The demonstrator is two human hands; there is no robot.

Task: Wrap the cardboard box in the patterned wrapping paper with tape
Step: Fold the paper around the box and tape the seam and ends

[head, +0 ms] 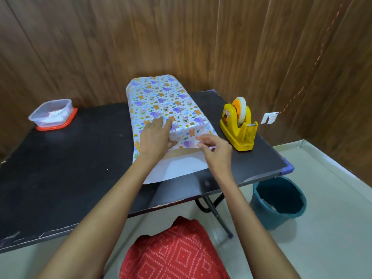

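The cardboard box [182, 152] lies lengthwise on the black table [70, 168], covered on top by animal-patterned wrapping paper [163, 99]; only a brown strip shows at its near end. A white flap of the paper [179, 168] lies flat on the table toward me. My left hand [155, 137] presses on the near top edge, fingers over the paper, thumb tucked at the folded end. My right hand [215, 148] pinches a short piece of clear tape at the near right corner. The yellow tape dispenser [238, 125] stands just right of the box.
A clear plastic container with a red lid [52, 114] sits at the table's far left. A blue bucket [278, 200] stands on the floor beside the table's right corner. Wooden wall panels rise close behind the table. My red patterned lap is below the near edge.
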